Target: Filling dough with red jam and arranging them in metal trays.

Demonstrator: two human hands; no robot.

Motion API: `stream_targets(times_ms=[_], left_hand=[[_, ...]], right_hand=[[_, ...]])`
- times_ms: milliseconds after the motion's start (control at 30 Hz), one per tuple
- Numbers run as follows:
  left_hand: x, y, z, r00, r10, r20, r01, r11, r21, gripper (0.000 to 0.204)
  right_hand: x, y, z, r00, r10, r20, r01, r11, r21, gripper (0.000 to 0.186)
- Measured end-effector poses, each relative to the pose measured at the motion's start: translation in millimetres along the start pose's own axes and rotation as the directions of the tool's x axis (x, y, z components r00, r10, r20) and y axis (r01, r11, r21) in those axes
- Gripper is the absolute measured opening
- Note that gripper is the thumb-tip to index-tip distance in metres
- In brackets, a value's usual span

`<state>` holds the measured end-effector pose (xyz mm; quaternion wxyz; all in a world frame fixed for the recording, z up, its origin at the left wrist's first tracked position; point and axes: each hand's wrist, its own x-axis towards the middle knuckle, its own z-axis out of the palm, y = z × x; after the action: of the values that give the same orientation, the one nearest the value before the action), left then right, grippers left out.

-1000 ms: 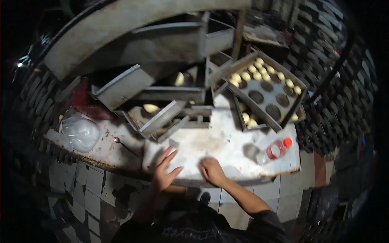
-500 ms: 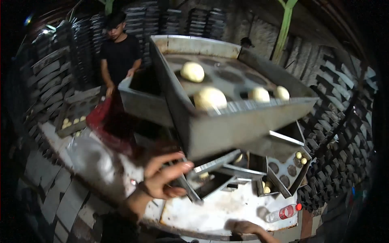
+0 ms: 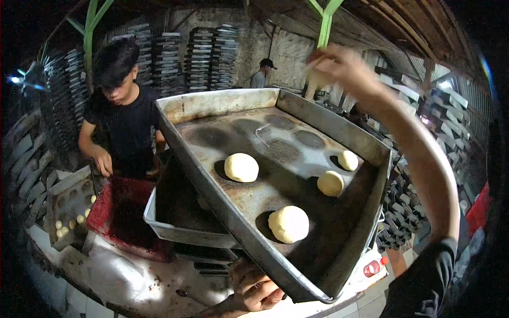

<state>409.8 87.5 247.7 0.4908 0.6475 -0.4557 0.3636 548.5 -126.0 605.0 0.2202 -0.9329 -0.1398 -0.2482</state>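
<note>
Tray in the head view: a deep metal baking tray (image 3: 286,183) fills the middle, set askew above a lower tray (image 3: 191,233), one corner pointing near.
Dough: four pale dough balls (image 3: 241,167) sit apart in it — one toward the left, one near, two toward the right wall — among dark round marks on its floor.
Left hand: the left hand (image 3: 257,289) is at the near end, just below the tray's left wall, fingers curled; whether they are clamped on the metal I cannot tell.
Right hand: the right hand (image 3: 328,66) is raised beyond the tray's far right side, blurred — I cannot tell whether its fingers are together or apart.
Left side: a red tub (image 3: 127,212) stands between the lower tray and a smaller-looking tray (image 3: 69,199) of dough balls; a clear plastic bag (image 3: 114,273) lies nearer on the surface (image 3: 175,278).
Co-worker: a person in a dark shirt (image 3: 124,116) stands behind the tub, one hand near its far left edge.
Right side: a red-labelled bottle (image 3: 374,267) shows past the tray's near right wall.
Far: tall stacks of metal trays (image 3: 207,63) and a green post (image 3: 324,32).
</note>
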Motion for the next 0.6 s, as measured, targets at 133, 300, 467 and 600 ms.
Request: stream_targets(times_ms=[133, 300, 467, 600], left_hand=[[-19.6, -5.9, 6.5, 0.996, 0.010, 0.085, -0.011, 1.000, 0.011, 0.050], [-46.7, -10.0, -31.9, 0.996, -0.080, -0.033, 0.086, 0.898, 0.431, 0.043], [-45.4, -5.6, -55.2, 0.972, -0.171, -0.161, 0.229, 0.525, 0.820, 0.036], [-16.4, -20.1, -18.8, 0.932, 0.256, -0.255, 0.020, 0.669, 0.743, 0.038]], right_hand=[[11.7, 14.0, 49.4, 0.950, -0.193, 0.244, 0.256, 0.931, -0.259, 0.045], [-1.0, 59.4, -30.0, 0.978, -0.190, 0.084, 0.197, 0.977, -0.077, 0.036], [-76.4, 192.2, -64.1, 0.963, 0.103, -0.247, -0.198, 0.895, -0.400, 0.036], [-181.4, 499.0, -26.4, 0.986, 0.005, 0.168, 0.112, 0.723, -0.682, 0.017]])
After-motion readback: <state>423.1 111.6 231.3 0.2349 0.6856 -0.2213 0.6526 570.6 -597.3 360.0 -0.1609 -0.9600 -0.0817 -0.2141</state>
